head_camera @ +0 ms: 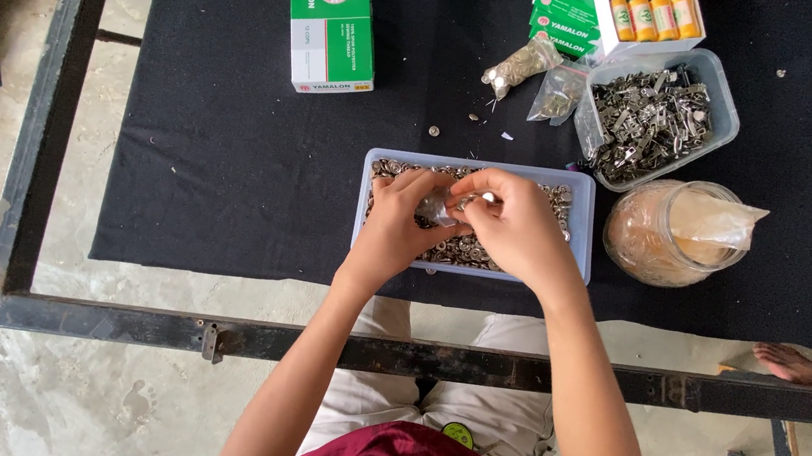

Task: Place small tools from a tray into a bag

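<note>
- Nearest: dark metal frame bar [412,357], scuffed, crossing below black cloth table top [229,189]; rough concrete floor [107,398] beneath.
- Left hand [396,227] and right hand [516,230] met over shallow pale-blue plastic tray [578,261] close to cloth's near edge.
- Both hands pinched shut on small clear plastic bag [438,206]; bag contents too small to tell.
- Tray filled with small round silvery metal pieces [560,196], partly hidden under hands.
- Right of tray: round clear jar [660,250], crumpled plastic inside, well apart from hands.
- Further back: second plastic tub [725,111] of tangled grey metal clips; two small filled bags [543,76] beside it.
- Far edge: green-and-white carton [332,24] standing alone; more cartons [564,13] cut off at top.
- Left half of cloth bare, open room.
</note>
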